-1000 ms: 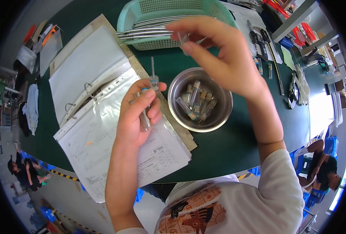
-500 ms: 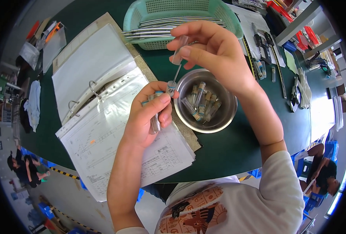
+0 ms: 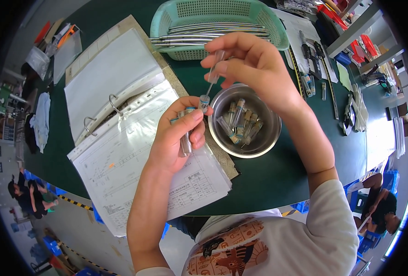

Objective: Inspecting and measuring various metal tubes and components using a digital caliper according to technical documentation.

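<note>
My left hand (image 3: 178,133) grips a small clear tube (image 3: 184,138) upright over the open ring binder (image 3: 121,133). My right hand (image 3: 254,69) pinches a thin clear plunger piece (image 3: 213,73) whose tip points down toward a small capped part (image 3: 204,102) at the top of the left hand's tube. Just to the right stands a round steel bowl (image 3: 263,145) with several similar small tubes (image 3: 240,122) lying in it.
A teal plastic basket (image 3: 277,32) at the back holds several long metal rods (image 3: 204,37). The green table (image 3: 286,179) carries pens and tools (image 3: 309,64) at the right. Papers and bags lie at the far left. A seated person (image 3: 378,202) shows at the lower right.
My right hand has come down from over the basket toward the left hand, bringing the thin piece to the tube's top. The left hand has lifted slightly.
</note>
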### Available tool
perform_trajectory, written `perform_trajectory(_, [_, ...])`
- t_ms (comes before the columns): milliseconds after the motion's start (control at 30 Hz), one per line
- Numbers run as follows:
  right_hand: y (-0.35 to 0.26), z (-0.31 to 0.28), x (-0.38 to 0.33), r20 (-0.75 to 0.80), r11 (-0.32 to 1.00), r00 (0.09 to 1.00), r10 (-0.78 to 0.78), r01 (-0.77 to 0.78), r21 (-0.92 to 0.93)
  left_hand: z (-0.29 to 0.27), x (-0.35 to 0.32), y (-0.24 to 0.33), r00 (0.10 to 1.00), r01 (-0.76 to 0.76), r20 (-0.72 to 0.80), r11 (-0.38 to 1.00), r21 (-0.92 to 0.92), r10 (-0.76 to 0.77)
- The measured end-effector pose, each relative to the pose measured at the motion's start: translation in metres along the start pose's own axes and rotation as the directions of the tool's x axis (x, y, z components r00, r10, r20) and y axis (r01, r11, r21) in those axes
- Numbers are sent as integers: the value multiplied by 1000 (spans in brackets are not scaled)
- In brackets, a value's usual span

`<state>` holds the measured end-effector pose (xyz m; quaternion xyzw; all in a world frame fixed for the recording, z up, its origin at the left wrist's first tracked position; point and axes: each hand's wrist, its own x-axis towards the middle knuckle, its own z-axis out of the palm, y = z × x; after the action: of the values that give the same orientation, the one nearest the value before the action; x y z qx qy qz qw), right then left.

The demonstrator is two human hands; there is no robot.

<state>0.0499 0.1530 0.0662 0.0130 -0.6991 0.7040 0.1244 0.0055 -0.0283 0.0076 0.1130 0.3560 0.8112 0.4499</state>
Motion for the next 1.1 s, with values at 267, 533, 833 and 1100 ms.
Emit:
perform_trajectory(267, [10,15,-4,111,996,990,-87,84,36,-2,1,1,1000,4,-23,1000,-27,-5])
perform_trajectory(533, [25,20,-4,86,958,981,-174,189,-216,-12,0,-3,994,-59,-92,995,-83,51])
perform_trajectory(833, [20,10,-17,138,841,932,-335,362,-401,-16,0,-5,997,-63,-44,991,-120,58])
perform_trajectory(1100, [26,-121,-80,-474,423,726,-498,-274,-864,-14,2,0,993,-48,-112,968,-245,20])
